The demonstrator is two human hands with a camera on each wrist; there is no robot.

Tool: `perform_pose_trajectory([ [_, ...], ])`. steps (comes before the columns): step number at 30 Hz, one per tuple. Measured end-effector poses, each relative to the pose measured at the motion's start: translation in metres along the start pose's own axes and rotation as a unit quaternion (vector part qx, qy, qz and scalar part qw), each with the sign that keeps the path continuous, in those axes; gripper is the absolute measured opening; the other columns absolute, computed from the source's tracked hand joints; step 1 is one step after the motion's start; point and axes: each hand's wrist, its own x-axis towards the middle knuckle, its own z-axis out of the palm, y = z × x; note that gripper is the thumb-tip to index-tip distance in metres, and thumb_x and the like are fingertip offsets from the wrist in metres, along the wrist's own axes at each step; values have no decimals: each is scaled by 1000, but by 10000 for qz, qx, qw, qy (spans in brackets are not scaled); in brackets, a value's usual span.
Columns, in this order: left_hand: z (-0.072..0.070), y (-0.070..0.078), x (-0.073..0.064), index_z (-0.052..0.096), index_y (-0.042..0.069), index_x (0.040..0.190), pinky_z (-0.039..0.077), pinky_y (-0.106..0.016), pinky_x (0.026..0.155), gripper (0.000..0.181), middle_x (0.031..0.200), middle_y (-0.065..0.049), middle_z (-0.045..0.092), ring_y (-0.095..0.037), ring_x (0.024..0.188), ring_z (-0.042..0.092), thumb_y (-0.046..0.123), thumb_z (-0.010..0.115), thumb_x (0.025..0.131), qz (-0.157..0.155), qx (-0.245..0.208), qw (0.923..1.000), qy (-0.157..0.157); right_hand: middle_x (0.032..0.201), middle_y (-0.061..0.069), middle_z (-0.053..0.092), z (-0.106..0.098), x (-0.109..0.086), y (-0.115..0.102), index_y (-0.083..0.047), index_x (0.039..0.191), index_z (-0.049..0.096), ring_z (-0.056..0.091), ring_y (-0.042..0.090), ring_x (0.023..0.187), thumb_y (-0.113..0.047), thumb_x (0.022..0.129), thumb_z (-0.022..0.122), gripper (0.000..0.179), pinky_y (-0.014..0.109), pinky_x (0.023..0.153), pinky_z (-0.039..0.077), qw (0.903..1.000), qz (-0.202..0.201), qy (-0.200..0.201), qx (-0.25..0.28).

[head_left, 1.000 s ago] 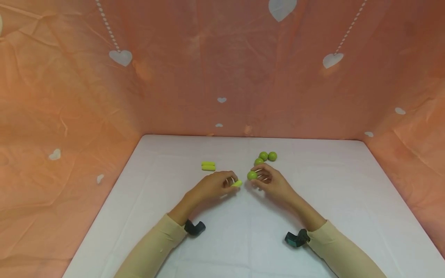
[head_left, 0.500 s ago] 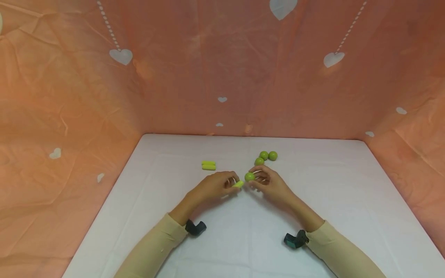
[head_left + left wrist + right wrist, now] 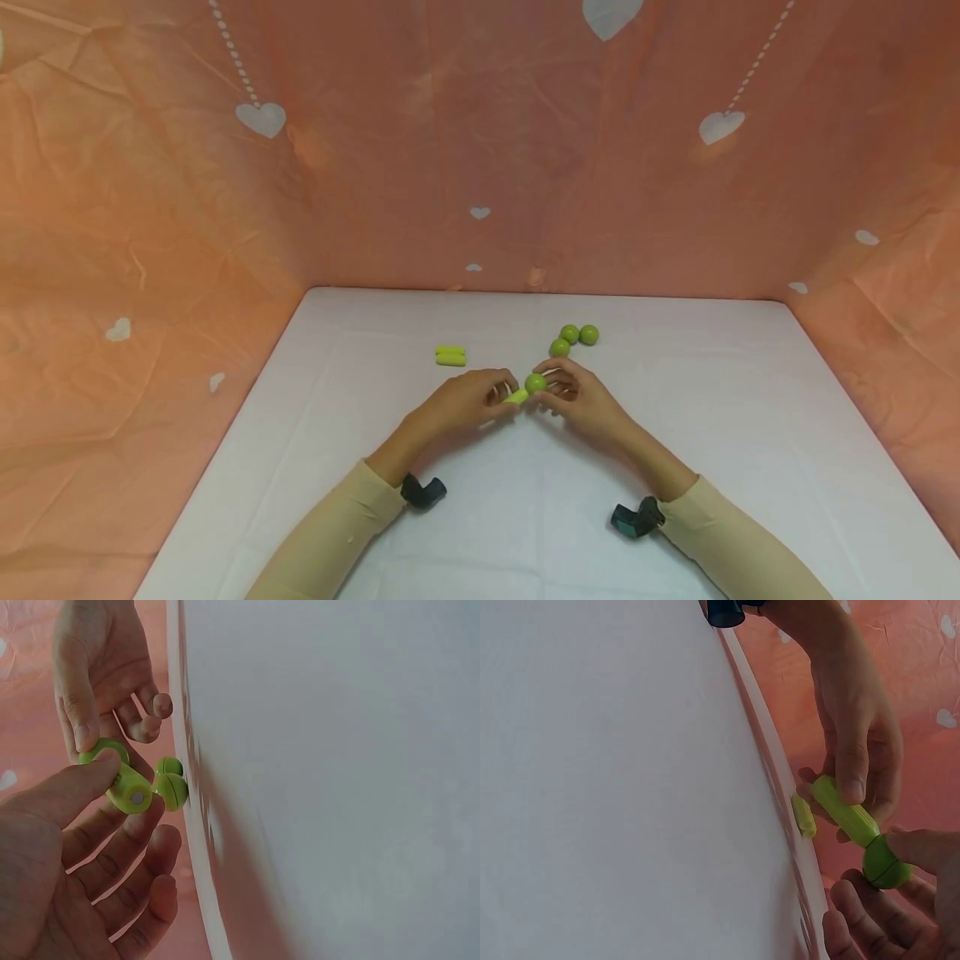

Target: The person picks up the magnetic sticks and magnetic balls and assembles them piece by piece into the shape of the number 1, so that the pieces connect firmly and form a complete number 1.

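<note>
My left hand (image 3: pixel 463 400) pinches a short yellow-green building rod (image 3: pixel 847 811) between thumb and fingers. A round grey disc shows in the rod's near end in the left wrist view. My right hand (image 3: pixel 592 404) holds a green ball (image 3: pixel 886 864) with a dark seam, thumb on one side and fingers on the other. In the right wrist view the rod's far end is right at the ball's surface. Both hands are close together over the white table (image 3: pixel 480 517). Behind the right hand, three more green balls (image 3: pixel 570 334) form a bent row.
Two more yellow-green rods (image 3: pixel 450 356) lie side by side behind the left hand. Dark wrist cameras (image 3: pixel 423 492) sit at both sleeve cuffs. An orange-pink cloth with pale hearts (image 3: pixel 480 167) stands around the table's back and sides.
The right hand's ball has moved left to the rod's end, closing the gap between them. The left hand and its rod have shifted very slightly right. The other balls and rods lie as before.
</note>
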Motion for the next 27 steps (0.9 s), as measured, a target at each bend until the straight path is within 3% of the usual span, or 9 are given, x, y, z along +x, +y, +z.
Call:
perform_pose_trajectory([
  [11,2,-1,2,71,18,121,54,-33,81,23,101,4,71,-11,92,65,32,75,103,31,26,10000,-42,119,20,75,2,-1,5,-4,131,60,74,26,89,-5,98,78,37,32,70,60,10000,-15,82,17],
  [27,-3,-1,23,71,19,120,54,-30,78,19,101,4,71,-10,89,64,33,68,108,43,186,9998,24,116,19,76,-17,-12,16,-4,137,58,69,19,78,-13,102,75,39,30,63,55,9975,563,272,330],
])
